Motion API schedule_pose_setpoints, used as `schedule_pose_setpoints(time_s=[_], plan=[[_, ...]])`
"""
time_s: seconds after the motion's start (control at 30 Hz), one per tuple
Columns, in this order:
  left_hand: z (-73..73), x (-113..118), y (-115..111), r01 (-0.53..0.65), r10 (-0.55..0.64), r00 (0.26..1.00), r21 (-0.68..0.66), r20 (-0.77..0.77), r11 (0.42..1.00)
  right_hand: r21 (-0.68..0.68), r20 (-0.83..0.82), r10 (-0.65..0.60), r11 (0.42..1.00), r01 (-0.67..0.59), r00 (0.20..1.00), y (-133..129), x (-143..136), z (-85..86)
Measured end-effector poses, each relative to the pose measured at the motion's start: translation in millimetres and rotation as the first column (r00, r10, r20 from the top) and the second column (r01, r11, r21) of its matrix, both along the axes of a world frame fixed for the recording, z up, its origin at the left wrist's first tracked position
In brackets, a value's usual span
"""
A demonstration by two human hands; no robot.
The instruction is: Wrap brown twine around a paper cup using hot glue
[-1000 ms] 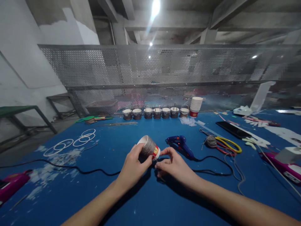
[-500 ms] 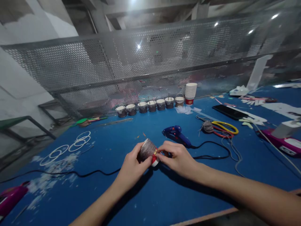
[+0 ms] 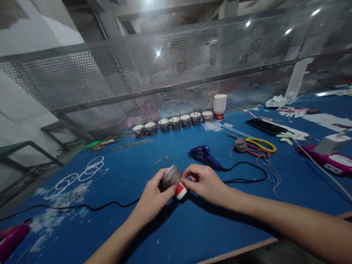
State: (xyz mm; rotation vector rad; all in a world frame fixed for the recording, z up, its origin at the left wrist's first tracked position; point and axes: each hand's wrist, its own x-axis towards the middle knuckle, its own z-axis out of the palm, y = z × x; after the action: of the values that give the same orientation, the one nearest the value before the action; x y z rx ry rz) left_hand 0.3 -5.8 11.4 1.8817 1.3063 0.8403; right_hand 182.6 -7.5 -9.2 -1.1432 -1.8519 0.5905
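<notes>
My left hand (image 3: pixel 156 190) is wrapped round a tilted paper cup (image 3: pixel 180 191), thumb across its near side. Grey yarn (image 3: pixel 172 178) is wound round most of the cup, while a red and white band shows bare at the lower right end. At the edge of the winding, my right hand (image 3: pixel 205 183) pinches thumb and forefinger together on the yarn, touching the cup; the strand between the fingertips is too fine to make out. Just beyond my right hand lies a blue glue gun (image 3: pixel 205 156) with a black cord. A ball of grey yarn (image 3: pixel 241 145) rests farther right.
Several yarn-wrapped cups (image 3: pixel 175 124) stand in a row at the back, beside a stack of paper cups (image 3: pixel 220 107). White rings (image 3: pixel 92 168) lie left. Yellow and red rings (image 3: pixel 264 144), a black phone (image 3: pixel 265 127) and a magenta glue gun (image 3: pixel 327 161) are right. Perforated metal panels (image 3: pixel 170 77) border the table.
The cup has turned a little in my left hand, showing more of its red and white end. My right fingers stay pinched beside it. The whole view has shifted slightly.
</notes>
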Motion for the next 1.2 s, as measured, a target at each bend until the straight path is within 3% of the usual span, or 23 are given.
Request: schedule_pose_setpoints(time_s=[1.03, 1.2], plan=[[4.8, -2.3, -0.5, 0.025, -0.024, 1.0, 0.046, -0.016, 0.999, -0.086, -0.023, -0.03, 0.996, 0.028, 0.999, 2.0, 1.4, -0.1], [3.3, -5.9, 1.3, 0.021, -0.022, 0.997, 0.005, 0.069, 1.0, -0.123, -0.059, -0.019, 0.992, 0.012, 0.998, 3.3, 2.1, -0.3]])
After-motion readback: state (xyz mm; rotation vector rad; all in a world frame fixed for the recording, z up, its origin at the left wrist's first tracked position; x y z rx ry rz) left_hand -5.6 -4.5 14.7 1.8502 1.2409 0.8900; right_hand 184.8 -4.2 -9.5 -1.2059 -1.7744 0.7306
